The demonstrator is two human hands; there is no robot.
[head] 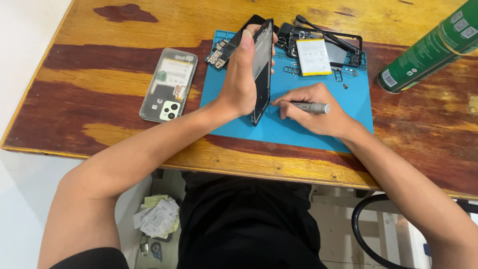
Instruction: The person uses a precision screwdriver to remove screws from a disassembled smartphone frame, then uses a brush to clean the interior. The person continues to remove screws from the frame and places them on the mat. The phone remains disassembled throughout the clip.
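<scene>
My left hand (242, 74) grips a black phone frame (262, 69) and holds it on edge, its lower end resting on the blue work mat (318, 127). My right hand (313, 110) rests on the mat beside it and holds a grey screwdriver (311, 107), whose tip points left toward the lower part of the frame. The tip itself is hidden by my fingers.
A white and yellow battery (313, 57), a second black frame (343, 42), small circuit boards (219, 54) and loose screws lie at the mat's far end. A clear phone back cover (168, 84) lies left of the mat. A green spray can (428, 50) lies at right.
</scene>
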